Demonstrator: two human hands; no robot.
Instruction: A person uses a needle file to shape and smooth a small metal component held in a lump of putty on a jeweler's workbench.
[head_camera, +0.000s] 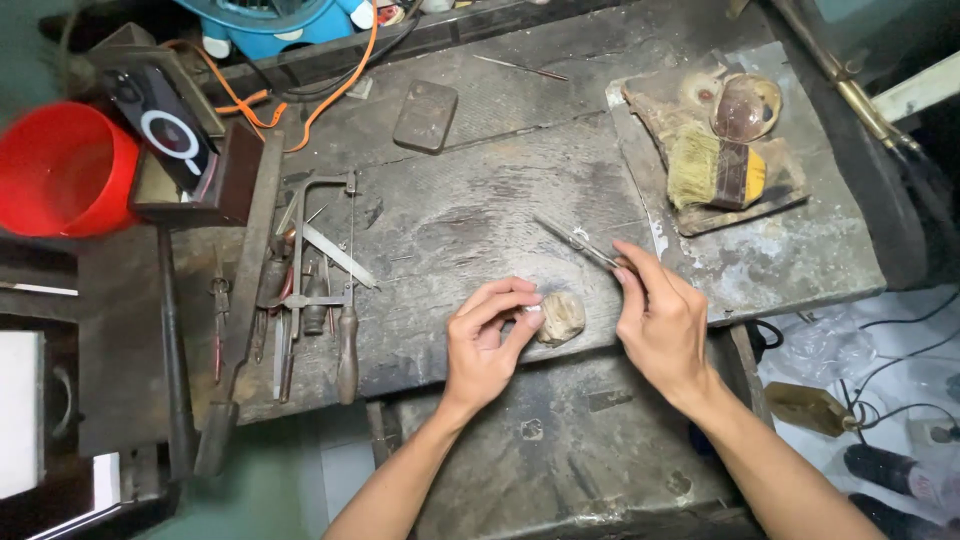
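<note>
At the front edge: the left hand (487, 345) and right hand (661, 325) work over a worn, grey tabletop (470, 215), a pale lump (561, 318) lying between them.
Left hand: fingers curled in, thumb and forefinger pinched on a tiny white piece (533, 309); what the piece is cannot be told.
Right hand: fingers closed around the handle end of thin metal tweezers (578, 240), whose tips point up and left, away from the wrist.
Lump: just right of the left fingertips and almost touching the white piece; left of the right hand and apart from it.
Lump, material: beige, rough, rounded like a stone or a wad of putty; which one cannot be told.
Tabletop, texture: dark scratched wood, stained and dusty, with a lighter slab (760, 235) set on its right part.
Brush (715, 172): on the slab, well beyond the right hand; straw-coloured bristles, yellow and brown band.
Saw frame (322, 235): left of the hands, well apart, thin metal, lying among files and wooden-handled tools.
Dark pad (425, 116): flat, rounded rectangle, far side of the tabletop.
Bucket (62, 168): red plastic, at the far left edge.
</note>
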